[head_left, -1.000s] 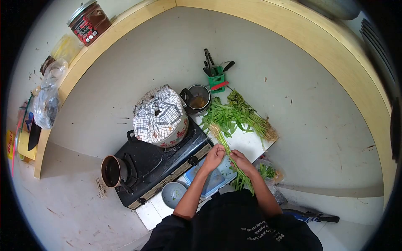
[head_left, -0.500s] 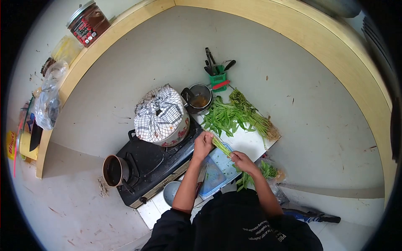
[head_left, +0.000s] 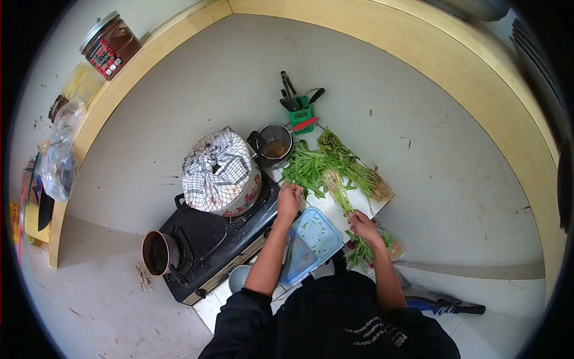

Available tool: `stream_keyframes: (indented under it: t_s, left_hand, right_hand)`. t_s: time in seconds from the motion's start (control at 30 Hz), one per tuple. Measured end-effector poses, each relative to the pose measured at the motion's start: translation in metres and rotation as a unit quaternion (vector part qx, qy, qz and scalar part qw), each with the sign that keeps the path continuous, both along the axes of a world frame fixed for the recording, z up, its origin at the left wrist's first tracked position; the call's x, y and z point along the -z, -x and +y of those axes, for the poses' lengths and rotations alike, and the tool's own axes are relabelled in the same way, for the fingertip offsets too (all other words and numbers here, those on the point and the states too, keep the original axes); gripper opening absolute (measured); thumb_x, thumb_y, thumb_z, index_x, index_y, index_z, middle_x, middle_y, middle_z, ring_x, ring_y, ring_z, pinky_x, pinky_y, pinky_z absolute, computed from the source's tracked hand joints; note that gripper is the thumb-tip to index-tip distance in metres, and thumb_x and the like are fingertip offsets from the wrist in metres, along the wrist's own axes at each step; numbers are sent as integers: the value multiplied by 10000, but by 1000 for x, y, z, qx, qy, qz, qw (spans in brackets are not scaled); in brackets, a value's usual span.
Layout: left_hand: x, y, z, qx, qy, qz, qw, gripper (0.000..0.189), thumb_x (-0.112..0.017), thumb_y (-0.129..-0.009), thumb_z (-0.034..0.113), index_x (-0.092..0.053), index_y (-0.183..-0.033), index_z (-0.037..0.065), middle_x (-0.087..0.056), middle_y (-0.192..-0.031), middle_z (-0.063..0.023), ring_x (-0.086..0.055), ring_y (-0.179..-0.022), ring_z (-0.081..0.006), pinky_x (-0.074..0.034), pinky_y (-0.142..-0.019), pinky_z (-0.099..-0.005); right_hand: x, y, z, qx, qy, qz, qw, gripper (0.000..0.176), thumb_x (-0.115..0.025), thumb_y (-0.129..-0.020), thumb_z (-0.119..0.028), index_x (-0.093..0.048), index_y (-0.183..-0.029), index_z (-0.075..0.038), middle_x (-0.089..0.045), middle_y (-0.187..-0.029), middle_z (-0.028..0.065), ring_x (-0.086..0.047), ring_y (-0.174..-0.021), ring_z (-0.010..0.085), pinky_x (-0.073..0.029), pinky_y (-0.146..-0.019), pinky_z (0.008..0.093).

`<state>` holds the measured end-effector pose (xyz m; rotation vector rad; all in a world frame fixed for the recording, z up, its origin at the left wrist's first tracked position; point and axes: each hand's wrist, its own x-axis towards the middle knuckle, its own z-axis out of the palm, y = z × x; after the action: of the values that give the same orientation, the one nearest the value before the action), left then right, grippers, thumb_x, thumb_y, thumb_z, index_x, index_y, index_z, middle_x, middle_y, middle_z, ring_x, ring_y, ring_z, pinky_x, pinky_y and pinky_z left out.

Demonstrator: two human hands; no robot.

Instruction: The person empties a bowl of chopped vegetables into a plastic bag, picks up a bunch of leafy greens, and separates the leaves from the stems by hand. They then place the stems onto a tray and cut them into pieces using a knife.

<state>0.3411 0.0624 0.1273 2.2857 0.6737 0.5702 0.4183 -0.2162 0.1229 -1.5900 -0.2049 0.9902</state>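
Observation:
My right hand (head_left: 363, 226) is closed around a bunch of leafy greens (head_left: 339, 194). Its pale roots point away from me over the white tiled counter, and its leaves hang below the hand. My left hand (head_left: 289, 200) has its fingers pinched together beside a pile of loose green leaves (head_left: 305, 169); whatever it may hold is too small to make out. Below and between the hands lies a blue plastic container (head_left: 326, 236) with scattered green bits in it. More rooted stalks (head_left: 362, 175) rest at the counter's far right.
A black gas stove (head_left: 221, 251) carries a cloth-wrapped pot (head_left: 218, 173) and a small saucepan (head_left: 158, 252). Behind the leaves stand a strainer (head_left: 276, 143) and a green utensil basket (head_left: 301, 116). A grey bowl (head_left: 239, 277) is by my left forearm. A wooden shelf edge (head_left: 353, 21) curves overhead.
My hands have moved apart; both were on a short bundle of stems. The right hand has shifted right and now holds a rooted bunch. The view has moved slightly.

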Motion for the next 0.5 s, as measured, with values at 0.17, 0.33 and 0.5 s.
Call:
stream_keyframes:
  t_s: [0.17, 0.33, 0.5]
  left_hand:
    - [29, -18, -12, -15, -32, 20, 999, 159, -667, -877, 98, -702, -962, -31, -654, -996, -233, -651, -900, -419, -519, -806, -477]
    - [11, -18, -44, 13, 12, -3, 1000, 277, -604, -950, 238, -687, -1022, -17, -688, -945, -212, -672, -845, -387, -534, -786, -432]
    - [11, -11, -91, 63, 431, 25, 900, 362, -613, -990, 302, -624, -1142, -27, -678, -885, -63, -612, -757, -118, -504, -629, -288]
  right_hand:
    - [17, -13, 14, 9, 6, -25, 1000, 318, -490, -1049, -352, -613, -1125, -68, -519, -837, -8, -445, -642, 87, -408, -585, 245]
    - [10, -10, 28, 16, -28, -21, 999, 352, -492, -1049, -355, -617, -1200, -63, -602, -940, 25, -560, -758, 117, -463, -674, 270]
    - [30, -1, 57, 54, -99, -65, 991, 313, -469, -1065, -258, -628, -1190, -19, -663, -1009, 41, -599, -894, 120, -478, -821, 280]
